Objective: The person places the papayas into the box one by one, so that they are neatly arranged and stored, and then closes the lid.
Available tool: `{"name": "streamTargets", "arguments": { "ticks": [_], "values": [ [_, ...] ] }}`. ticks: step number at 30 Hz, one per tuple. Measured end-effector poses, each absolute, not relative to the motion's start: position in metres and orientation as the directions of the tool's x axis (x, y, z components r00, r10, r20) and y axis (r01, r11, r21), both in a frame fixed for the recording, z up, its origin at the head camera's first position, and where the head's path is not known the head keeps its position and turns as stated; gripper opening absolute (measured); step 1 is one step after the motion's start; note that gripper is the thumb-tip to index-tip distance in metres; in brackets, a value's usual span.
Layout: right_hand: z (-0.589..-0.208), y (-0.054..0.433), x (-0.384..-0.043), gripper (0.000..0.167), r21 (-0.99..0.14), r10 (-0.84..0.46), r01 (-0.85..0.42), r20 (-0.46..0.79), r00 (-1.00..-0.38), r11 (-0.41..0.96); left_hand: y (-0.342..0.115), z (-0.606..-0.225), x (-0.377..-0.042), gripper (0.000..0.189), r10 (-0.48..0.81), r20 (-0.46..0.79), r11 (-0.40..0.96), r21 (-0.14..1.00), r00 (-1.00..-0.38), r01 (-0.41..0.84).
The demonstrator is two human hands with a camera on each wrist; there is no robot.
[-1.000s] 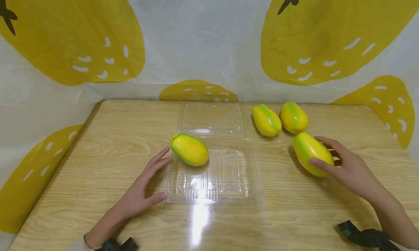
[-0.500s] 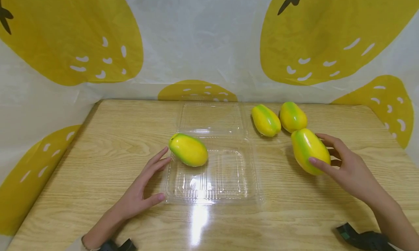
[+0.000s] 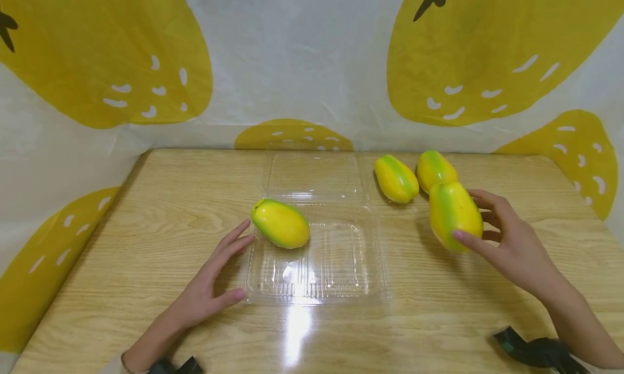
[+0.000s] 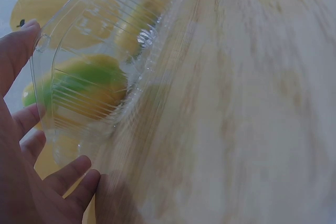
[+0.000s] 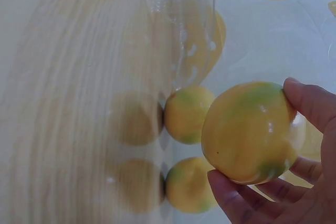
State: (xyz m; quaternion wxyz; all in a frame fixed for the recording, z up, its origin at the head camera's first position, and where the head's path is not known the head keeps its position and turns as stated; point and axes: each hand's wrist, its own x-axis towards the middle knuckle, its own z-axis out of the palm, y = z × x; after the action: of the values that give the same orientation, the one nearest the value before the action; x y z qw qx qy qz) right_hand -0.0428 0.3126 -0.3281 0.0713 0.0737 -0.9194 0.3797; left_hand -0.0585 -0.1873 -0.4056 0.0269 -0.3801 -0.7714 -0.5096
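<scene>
My right hand [image 3: 517, 249] grips a glossy yellow papaya [image 3: 453, 214] with a green stripe, thumb on the near side and fingers round the far side. In the right wrist view this papaya [image 5: 249, 129] is held up off the table. My left hand [image 3: 207, 287] is at the left edge of a clear plastic clamshell box [image 3: 336, 295], its fingers spread and loosely straight along the rim. In the left wrist view the thumb and fingertips are right at the box wall [image 4: 89, 85]. Another papaya [image 3: 281, 223] lies in the box's back left part.
Two more papayas, one on the left [image 3: 396, 179] and one on the right [image 3: 435, 171], lie at the back right of the wooden table [image 3: 170, 200]. The box's lid [image 3: 317, 173] lies folded back toward the wall cloth [image 3: 302, 65], which is printed with yellow fruit.
My right hand has lifted the papaya and carried it slightly left and away from me; it now overlaps the back right papaya in view. The left hand stays at the box.
</scene>
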Motion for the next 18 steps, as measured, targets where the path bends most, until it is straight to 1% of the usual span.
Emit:
{"name": "streamTargets", "arguments": {
  "ticks": [18],
  "values": [
    [-0.318, 0.290, -0.055, 0.084, -0.681, -0.126, -0.312, 0.309, -0.943, 0.663, -0.187, -0.405, -0.058, 0.078, 0.558, 0.419, 0.201, 0.769, -0.717, 0.606]
  ]
}}
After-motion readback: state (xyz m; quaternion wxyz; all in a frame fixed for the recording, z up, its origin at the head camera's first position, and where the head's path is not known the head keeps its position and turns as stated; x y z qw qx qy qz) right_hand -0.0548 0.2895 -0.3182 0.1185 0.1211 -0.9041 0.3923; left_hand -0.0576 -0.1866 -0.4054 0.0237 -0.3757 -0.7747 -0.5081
